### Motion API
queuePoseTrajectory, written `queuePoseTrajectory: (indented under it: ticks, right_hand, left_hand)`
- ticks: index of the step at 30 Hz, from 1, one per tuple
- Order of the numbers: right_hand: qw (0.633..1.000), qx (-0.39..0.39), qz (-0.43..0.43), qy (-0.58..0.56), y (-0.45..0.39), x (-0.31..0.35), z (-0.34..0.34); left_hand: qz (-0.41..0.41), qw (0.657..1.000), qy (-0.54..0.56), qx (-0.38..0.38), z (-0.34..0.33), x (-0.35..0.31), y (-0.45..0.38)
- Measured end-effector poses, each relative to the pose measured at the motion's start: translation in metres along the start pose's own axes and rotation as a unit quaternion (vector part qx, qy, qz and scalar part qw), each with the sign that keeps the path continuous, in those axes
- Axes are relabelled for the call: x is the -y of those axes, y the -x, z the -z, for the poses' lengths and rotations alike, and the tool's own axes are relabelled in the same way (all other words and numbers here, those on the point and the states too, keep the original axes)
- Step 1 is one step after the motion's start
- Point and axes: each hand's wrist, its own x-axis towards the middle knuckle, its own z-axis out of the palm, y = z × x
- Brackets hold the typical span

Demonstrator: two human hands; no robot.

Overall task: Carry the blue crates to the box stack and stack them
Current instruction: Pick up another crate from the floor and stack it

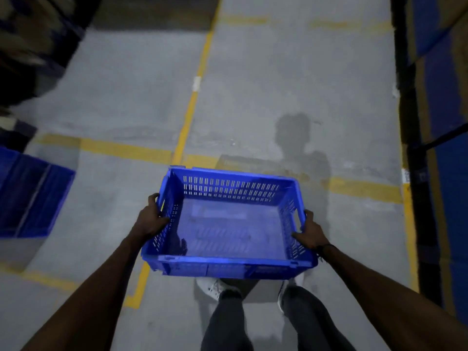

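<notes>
An empty blue crate (229,224) with slotted walls hangs in front of me above the grey floor, held level. My left hand (152,217) grips its left handle slot, fingers curled over the rim. On the opposite side, my right hand (310,231) holds the right handle the same way. More blue crates (30,196) stand on the floor at the left edge of the head view.
Yellow floor lines (188,117) cross the grey concrete aisle ahead. A dark shelf rack with blue panels (435,148) runs along the right side. Blurred dark shelving with boxes (30,41) fills the upper left. My legs and white shoes (211,287) show below the crate.
</notes>
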Motion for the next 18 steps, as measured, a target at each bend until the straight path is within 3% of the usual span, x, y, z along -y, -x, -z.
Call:
queuePoseTrajectory:
  ticks: [6, 11, 18]
  right_hand:
    - [0.995, -0.018, 0.082, 0.062, 0.049, 0.153, 0.001]
    - [0.970, -0.078, 0.206, 0.102, 0.083, 0.288, -0.024]
    - [0.917, -0.129, 0.354, 0.129, 0.109, 0.449, -0.098]
  left_hand:
    - [0.033, 0.989, 0.101, -0.102, 0.082, 0.098, 0.112]
    - [0.081, 0.966, 0.184, -0.164, 0.122, 0.189, 0.167]
    - [0.177, 0.849, 0.423, -0.262, 0.144, 0.270, 0.222]
